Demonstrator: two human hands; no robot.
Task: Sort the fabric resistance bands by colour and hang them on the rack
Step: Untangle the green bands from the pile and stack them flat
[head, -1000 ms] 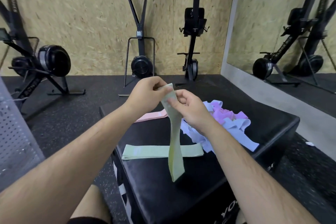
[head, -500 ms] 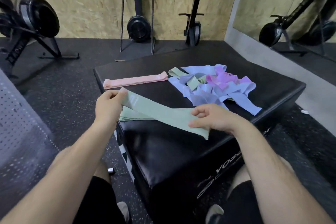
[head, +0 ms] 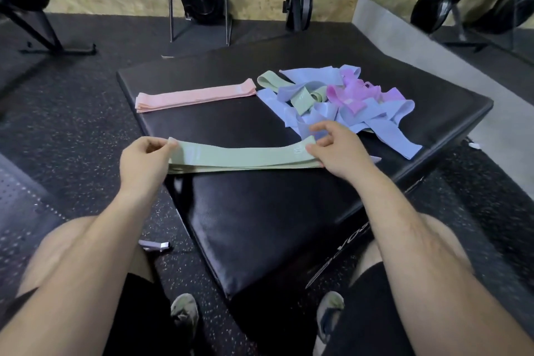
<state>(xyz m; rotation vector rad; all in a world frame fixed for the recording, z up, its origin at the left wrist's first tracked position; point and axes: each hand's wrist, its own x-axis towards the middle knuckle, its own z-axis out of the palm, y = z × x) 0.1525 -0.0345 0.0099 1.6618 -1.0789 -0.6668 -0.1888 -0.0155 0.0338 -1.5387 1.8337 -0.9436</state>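
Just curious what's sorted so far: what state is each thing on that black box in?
Green band: stretched flat between both hands, over the green stack.
Pink bands: stacked flat.
Mixed pile: tangled, unsorted.
Left hand: pinching band end.
Right hand: pinching other end.

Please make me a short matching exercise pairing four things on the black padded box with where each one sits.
Things:
1. Flat pink fabric bands
2. Tangled blue, purple and green fabric bands
3. Left hand
4. Right hand

Places:
A. Far right of the black padded box
B. Pinching the green fabric band's right end
C. Far left, lying alone
D. Pinching the green band's left end

Pairs: 1-C, 2-A, 3-D, 4-B
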